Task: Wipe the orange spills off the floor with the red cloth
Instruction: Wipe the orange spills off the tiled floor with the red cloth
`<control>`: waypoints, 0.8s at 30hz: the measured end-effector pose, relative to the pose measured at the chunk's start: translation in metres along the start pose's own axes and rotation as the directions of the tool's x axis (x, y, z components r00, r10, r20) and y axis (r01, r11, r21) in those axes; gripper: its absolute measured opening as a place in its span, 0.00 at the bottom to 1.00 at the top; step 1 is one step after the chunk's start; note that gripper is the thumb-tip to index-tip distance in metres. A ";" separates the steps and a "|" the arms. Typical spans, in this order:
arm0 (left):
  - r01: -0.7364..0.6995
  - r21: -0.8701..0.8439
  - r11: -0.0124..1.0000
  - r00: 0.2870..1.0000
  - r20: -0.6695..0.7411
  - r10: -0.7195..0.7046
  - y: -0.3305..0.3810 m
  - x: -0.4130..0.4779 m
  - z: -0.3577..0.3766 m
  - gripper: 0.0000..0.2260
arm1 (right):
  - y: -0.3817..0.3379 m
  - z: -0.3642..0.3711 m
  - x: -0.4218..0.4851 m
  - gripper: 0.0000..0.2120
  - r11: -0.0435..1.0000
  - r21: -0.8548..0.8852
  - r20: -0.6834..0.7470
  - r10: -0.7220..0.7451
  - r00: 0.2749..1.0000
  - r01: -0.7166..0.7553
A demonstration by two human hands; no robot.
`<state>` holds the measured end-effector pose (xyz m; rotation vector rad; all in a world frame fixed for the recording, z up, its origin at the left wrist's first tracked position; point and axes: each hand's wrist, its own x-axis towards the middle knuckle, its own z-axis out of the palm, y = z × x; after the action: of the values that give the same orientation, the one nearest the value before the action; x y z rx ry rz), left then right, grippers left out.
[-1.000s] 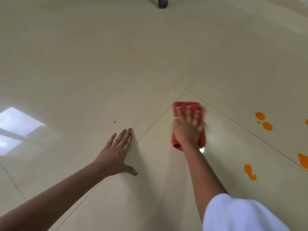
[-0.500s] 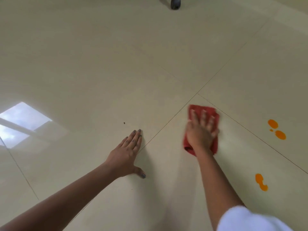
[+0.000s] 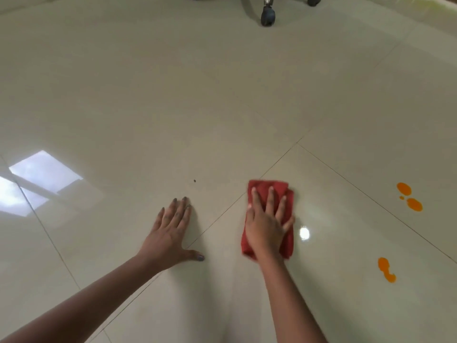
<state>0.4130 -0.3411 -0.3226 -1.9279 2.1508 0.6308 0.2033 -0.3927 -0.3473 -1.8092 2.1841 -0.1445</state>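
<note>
While I watch from the head camera, the glossy floor [image 3: 148,95] fills my view. Left hand [image 3: 170,233] lies flat on a tile, fingers straight and released. Right hand [image 3: 265,224] presses the cloth [image 3: 277,188] to the floor, fingers spread flat, clenching nothing. Cloth sits just right of a grout line [image 3: 222,216], well apart from the spills [image 3: 403,188] further right. A caster [image 3: 267,14] stands at the far edge.
</note>
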 end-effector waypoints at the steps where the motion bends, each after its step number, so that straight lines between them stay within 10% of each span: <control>1: -0.007 0.002 1.000 1.000 0.003 0.007 0.000 0.001 0.000 0.56 | -0.009 0.006 -0.028 0.23 0.998 -0.027 -0.002 -0.052 0.999 0.052; 7: -0.012 0.094 0.996 1.000 0.015 0.011 0.001 0.008 -0.001 0.55 | -0.083 0.014 0.027 0.22 0.888 -0.004 0.172 -0.453 0.875 0.460; 13: -0.015 0.107 0.994 0.998 0.064 0.008 0.006 0.006 -0.007 0.54 | -0.025 0.006 0.026 0.23 0.999 0.033 -0.024 0.023 0.999 -0.023; 19: -0.068 0.043 0.997 0.995 0.069 0.065 0.013 0.005 -0.003 0.54 | -0.043 0.019 -0.016 0.23 0.911 -0.064 0.091 -0.402 0.911 0.408; 24: -0.244 0.014 0.970 0.962 0.127 0.240 0.031 0.003 0.004 0.55 | 0.022 -0.006 -0.003 0.23 0.994 -0.025 -0.004 0.108 0.994 -0.108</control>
<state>0.3813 -0.3395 -0.3215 -1.5775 2.3198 0.7351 0.1817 -0.3863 -0.3472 -1.6994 2.2891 -0.0960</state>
